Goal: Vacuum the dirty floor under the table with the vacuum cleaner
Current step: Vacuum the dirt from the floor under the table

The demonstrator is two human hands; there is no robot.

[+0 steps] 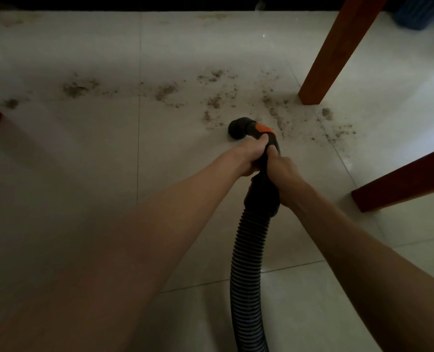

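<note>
Head view: left hand (248,158) and right hand (283,171) both curl round the black handle (264,184), left ahead of right. Nozzle (237,129) sits low at the tile floor (84,174), with an orange collar (262,128) just behind it. Ribbed hose (246,262) runs back toward the camera between the forearms. Dirt (214,101) lies scattered beyond and right of the nozzle, up to the desk leg (337,52). Second leg (401,181) at right.

Pale floor tiles (71,186) lie dim beneath me, reddish wooden legs (337,52) stand to my right, and a dark strip (134,2) runs along the far edge.
</note>
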